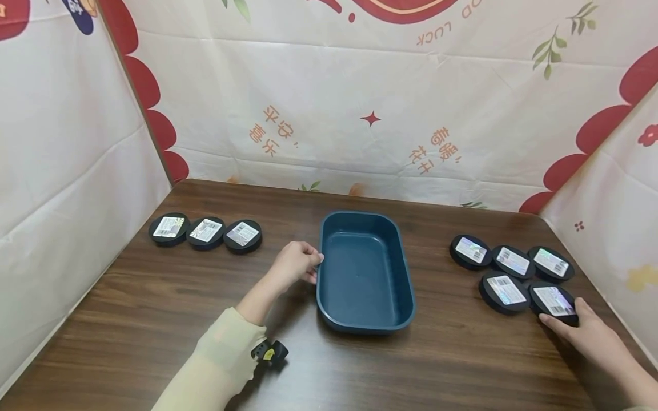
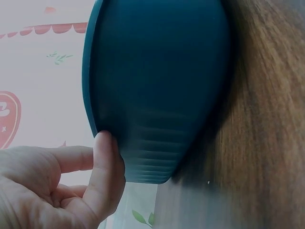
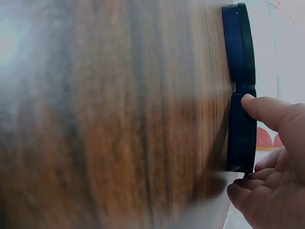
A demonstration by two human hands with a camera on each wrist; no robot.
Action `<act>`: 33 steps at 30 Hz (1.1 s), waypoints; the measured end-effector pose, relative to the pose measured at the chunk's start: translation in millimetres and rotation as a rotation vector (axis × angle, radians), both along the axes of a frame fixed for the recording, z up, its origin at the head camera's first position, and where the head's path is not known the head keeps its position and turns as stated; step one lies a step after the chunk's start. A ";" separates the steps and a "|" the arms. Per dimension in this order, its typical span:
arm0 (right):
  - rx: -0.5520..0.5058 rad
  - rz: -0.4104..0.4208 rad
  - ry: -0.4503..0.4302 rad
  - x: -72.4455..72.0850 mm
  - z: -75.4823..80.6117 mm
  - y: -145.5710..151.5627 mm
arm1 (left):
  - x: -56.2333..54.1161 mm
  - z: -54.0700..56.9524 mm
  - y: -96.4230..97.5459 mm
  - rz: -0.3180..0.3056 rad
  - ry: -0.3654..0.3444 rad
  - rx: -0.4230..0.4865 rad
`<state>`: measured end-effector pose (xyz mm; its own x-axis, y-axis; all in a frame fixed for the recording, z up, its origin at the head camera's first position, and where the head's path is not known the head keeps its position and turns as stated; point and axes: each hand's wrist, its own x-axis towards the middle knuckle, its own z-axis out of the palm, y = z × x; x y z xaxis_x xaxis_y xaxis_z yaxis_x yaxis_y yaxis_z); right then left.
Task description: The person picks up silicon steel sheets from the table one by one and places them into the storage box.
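A dark blue rectangular plastic basin (image 1: 362, 329) stands at the middle of the table. My left hand (image 1: 295, 262) pinches its left rim between thumb and finger; the left wrist view shows the fingertips at the edge of the basin's outer wall (image 2: 157, 71). At the right lie several flat round black tins with white labels, set in two rows. My right hand (image 1: 591, 334) grips the front right tin (image 1: 554, 299), with the thumb on its near side (image 3: 243, 133) and the fingers round its right side. That tin sits close beside its left neighbour (image 1: 505, 291).
Three more black tins stand in a row at the back left, among them the rightmost one (image 1: 243, 235). Patterned white cloth (image 1: 370, 148) hangs behind the wooden table (image 1: 390, 371) and along both sides. A black device (image 1: 271, 352) is strapped at the left wrist.
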<state>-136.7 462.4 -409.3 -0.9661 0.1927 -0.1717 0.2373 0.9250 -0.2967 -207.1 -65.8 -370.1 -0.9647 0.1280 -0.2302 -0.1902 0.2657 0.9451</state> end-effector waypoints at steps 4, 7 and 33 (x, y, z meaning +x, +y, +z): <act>-0.006 0.007 -0.009 0.1 0.6 1.9 | 1.1 1.1 0.9 -0.014 0.000 -0.026; 0.003 0.017 0.005 0.0 0.9 2.6 | 2.1 1.9 1.4 -0.018 -0.004 -0.028; -0.002 -0.043 0.045 -1.9 2.6 -3.8 | 1.5 -0.2 2.0 -0.023 0.009 0.002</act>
<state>-138.6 458.6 -406.7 -0.9637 0.2341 -0.1282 0.2632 0.9136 -0.3098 -205.6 -63.8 -370.3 -0.9636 0.1506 -0.2210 -0.1754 0.2680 0.9473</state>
